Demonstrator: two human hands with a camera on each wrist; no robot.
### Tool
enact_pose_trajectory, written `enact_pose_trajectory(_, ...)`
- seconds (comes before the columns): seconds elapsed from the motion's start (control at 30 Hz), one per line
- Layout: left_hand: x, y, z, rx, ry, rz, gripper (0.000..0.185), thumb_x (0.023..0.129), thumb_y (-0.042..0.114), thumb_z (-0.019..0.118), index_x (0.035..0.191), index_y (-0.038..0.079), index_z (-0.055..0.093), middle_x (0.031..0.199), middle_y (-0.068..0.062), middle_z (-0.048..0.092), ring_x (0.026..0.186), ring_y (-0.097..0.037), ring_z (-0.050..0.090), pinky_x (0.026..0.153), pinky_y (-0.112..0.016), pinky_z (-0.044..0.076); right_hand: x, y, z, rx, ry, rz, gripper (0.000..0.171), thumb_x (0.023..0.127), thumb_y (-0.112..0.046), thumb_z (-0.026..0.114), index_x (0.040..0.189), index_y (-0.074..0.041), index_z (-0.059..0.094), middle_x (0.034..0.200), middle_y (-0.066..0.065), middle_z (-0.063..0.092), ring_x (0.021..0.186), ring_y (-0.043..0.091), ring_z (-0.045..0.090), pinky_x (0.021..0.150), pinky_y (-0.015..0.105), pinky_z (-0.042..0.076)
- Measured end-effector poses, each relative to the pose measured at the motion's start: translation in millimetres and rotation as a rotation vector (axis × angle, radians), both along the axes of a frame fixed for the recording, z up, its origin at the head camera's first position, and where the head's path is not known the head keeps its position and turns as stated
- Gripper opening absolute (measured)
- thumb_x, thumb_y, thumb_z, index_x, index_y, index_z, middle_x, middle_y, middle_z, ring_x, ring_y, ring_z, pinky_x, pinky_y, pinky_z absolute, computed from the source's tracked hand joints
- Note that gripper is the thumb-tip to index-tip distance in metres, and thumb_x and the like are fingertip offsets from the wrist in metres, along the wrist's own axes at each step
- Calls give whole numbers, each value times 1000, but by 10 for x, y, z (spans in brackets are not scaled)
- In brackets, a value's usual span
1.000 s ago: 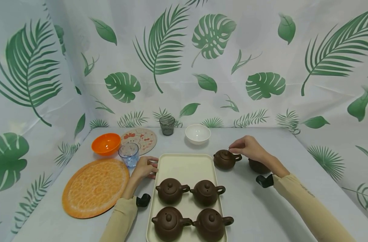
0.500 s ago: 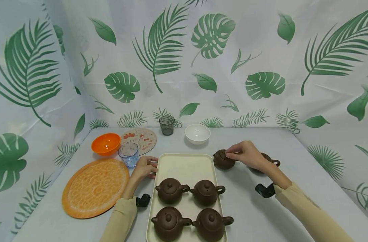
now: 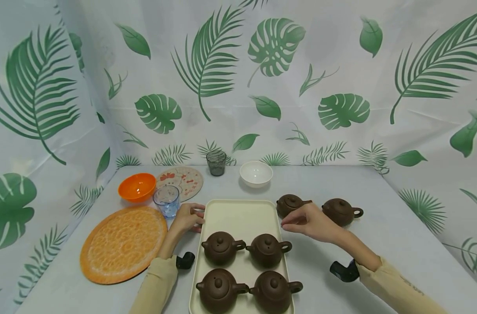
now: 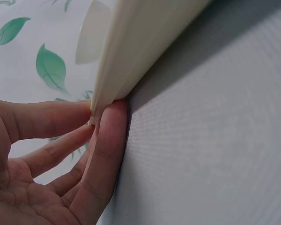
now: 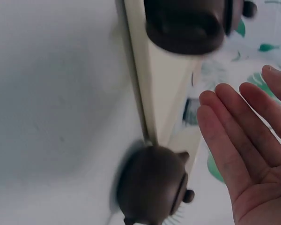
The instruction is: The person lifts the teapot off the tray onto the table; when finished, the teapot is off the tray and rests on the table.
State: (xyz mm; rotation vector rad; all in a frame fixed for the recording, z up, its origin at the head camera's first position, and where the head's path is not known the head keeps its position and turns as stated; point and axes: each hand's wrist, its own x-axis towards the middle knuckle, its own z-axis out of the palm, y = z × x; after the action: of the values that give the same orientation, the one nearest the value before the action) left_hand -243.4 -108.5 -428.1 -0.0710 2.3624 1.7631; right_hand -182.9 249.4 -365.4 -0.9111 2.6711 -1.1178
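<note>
Grey table [image 3: 379,226], six teapots, four on tray [image 3: 238,213], left hand [image 3: 188,216] pinching tray, right hand [image 3: 311,222] empty, relaxed

Your head view looks forward and down across the counter [image 3: 379,226]. Both wrist views sit close beside each grip; all share the cream tray [image 3: 238,213] [image 4: 131,56] [image 5: 164,89].
</note>
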Motion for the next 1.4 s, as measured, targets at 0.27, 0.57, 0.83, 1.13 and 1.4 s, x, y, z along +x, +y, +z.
enact_pose_trajectory(0.27, 0, -3, -5, -5, 0, 5, 44, 75, -15, 63, 118, -9, 61, 88, -18, 64, 60, -16, 62, 51, -32, 58, 164, -54, -68, -37, -75, 24, 21, 85, -20, 72, 94, -2, 75, 85, -1, 73, 75, 5, 66, 67, 22, 58)
enact_pose_trajectory(0.57, 1, 0, -5, -3, 3, 6, 44, 74, -16, 62, 117, -9, 61, 86, -17, 64, 58, -15, 61, 49, -31, 58, 199, -35, -158, -96, -87, 67, 10, 81, -10, 75, 89, -5, 76, 83, 4, 74, 76, 7, 68, 67, 25, 59)
enact_pose_trajectory(0.83, -16, -3, -23, -5, 1, 8, 43, 75, -16, 63, 118, -8, 62, 87, -17, 64, 58, -15, 61, 49, -31, 58, 203, -54, -234, -88, -115, 55, 13, 81, -12, 76, 91, -4, 75, 86, 3, 74, 80, 8, 68, 69, 24, 59)
enact_pose_trajectory(1.13, -13, 3, -20, 8, 7, 1, 44, 74, -16, 62, 118, -9, 61, 87, -17, 64, 58, -16, 61, 49, -31, 57, 206, -68, -270, -58, -74, 62, 13, 82, -16, 75, 90, -6, 76, 85, 1, 74, 79, 5, 67, 68, 25, 59)
enact_pose_trajectory(1.4, 4, -4, -9, 12, 7, 2, 44, 74, -15, 61, 118, -9, 61, 85, -17, 64, 58, -16, 61, 48, -30, 57, 192, -72, -283, -18, 21, 61, 10, 81, -10, 75, 88, -4, 77, 80, -1, 74, 72, 1, 65, 59, 21, 56)
